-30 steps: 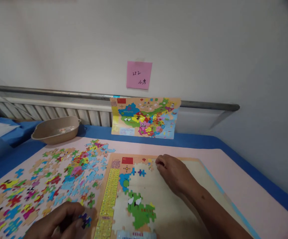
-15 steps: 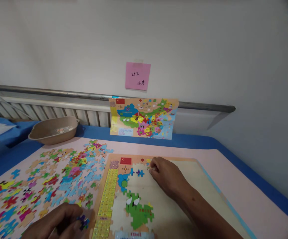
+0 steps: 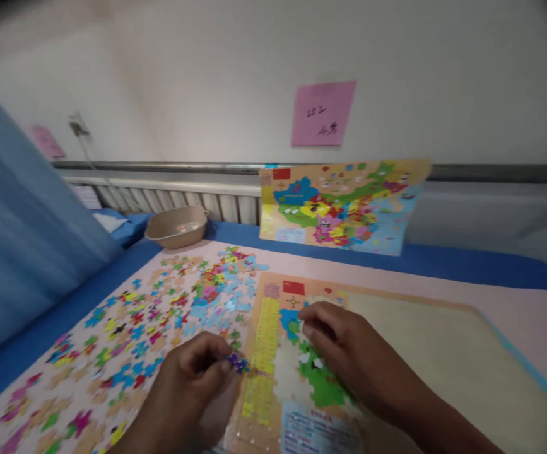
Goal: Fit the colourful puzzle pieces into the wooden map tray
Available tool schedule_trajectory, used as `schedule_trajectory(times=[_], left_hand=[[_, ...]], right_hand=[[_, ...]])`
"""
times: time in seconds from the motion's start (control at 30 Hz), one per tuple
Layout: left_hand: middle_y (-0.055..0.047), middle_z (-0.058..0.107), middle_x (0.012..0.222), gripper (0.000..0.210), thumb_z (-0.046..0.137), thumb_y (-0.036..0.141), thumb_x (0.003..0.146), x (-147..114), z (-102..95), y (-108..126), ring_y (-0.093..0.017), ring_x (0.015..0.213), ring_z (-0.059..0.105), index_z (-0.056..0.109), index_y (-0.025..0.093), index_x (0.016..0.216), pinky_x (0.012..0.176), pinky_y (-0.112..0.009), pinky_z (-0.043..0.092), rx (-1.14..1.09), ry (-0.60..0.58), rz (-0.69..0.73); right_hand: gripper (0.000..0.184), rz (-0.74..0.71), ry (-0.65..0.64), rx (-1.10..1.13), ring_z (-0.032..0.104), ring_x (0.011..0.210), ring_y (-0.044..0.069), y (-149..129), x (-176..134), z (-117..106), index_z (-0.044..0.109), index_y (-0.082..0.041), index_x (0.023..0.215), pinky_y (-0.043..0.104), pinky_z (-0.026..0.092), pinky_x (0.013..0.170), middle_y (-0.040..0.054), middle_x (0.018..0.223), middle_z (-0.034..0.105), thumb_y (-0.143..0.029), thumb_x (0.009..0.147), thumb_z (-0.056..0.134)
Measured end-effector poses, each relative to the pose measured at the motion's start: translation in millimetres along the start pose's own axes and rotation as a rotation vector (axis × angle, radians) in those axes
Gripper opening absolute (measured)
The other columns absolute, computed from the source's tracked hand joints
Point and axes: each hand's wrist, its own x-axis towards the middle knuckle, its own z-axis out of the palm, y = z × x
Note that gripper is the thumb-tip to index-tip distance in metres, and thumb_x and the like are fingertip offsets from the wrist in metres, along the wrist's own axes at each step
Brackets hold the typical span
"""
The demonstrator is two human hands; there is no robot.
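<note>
Between the thumb and fingers of my left hand (image 3: 190,378) is a purple and blue puzzle piece (image 3: 238,362), held over the left border of the puzzle board (image 3: 415,353). My right hand (image 3: 344,347) hovers over the partly filled map area, its fingers curled; whether anything is in them is hidden. Beneath it show a green section with white birds (image 3: 323,378) and a blue section (image 3: 289,323). A red flag section (image 3: 294,288) fills the board's top left corner. Loose puzzle pieces (image 3: 138,331) are spread to the left of the board.
A printed map picture (image 3: 339,205) leans upright against the wall rail behind the board. A beige basin (image 3: 176,228) with a few pieces stands at the back left. On the wall is a pink note (image 3: 323,115). A blue curtain (image 3: 27,239) hangs at the left.
The view has swung to the left. My right hand has come down from the board's top edge toward the middle of the map. My left hand has lifted its piece toward the board.
</note>
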Motion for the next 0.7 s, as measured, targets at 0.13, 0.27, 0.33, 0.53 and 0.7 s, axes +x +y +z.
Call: schedule_trajectory(times=[0.13,0.27,0.33,0.53,0.7], left_hand=[[0.004,0.058,0.062,0.019,0.08,0.032,0.068,4,4.1,4,-0.009,0.057,0.05,0.068,0.018,0.074,0.056,-0.022,0.037,-0.158,0.014,-0.055],[0.004,0.06,0.058,0.019,0.08,0.029,0.064,6,8.1,4,-0.009,0.052,0.051,0.066,0.018,0.071,0.054,-0.022,0.037,-0.248,0.009,-0.068],[0.004,0.061,0.058,0.017,0.079,0.027,0.066,6,9.5,1,-0.009,0.052,0.052,0.067,0.018,0.073,0.054,-0.022,0.038,-0.274,-0.018,-0.071],[0.002,0.067,0.064,0.009,0.077,0.021,0.072,3,12.7,-9,-0.01,0.058,0.058,0.071,0.017,0.078,0.058,-0.022,0.042,-0.22,-0.054,-0.058],[0.002,0.066,0.062,0.011,0.079,0.024,0.071,2,14.5,-10,-0.009,0.056,0.056,0.072,0.017,0.077,0.057,-0.021,0.04,-0.228,-0.076,-0.08]], right_hand=[[0.018,-0.055,-0.138,0.194,0.063,0.088,0.019,-23,-9,34,0.067,-0.024,0.106,0.033,0.045,0.077,0.0018,0.098,0.069,-0.028,0.093,0.056],[0.027,-0.065,-0.187,0.211,0.064,0.09,0.021,-27,-15,53,0.068,-0.022,0.113,0.035,0.046,0.08,0.0043,0.103,0.07,-0.024,0.088,0.056],[0.03,-0.068,-0.196,0.201,0.065,0.091,0.022,-24,-15,58,0.068,-0.023,0.116,0.035,0.046,0.08,0.0049,0.104,0.071,-0.024,0.089,0.055],[0.025,-0.132,-0.182,0.187,0.064,0.088,0.021,-23,-16,62,0.069,-0.025,0.112,0.033,0.045,0.076,0.0037,0.097,0.07,-0.024,0.092,0.053],[0.022,-0.176,-0.181,0.138,0.063,0.089,0.021,-25,-16,62,0.07,-0.023,0.106,0.032,0.043,0.076,0.0048,0.096,0.069,-0.02,0.093,0.052]])
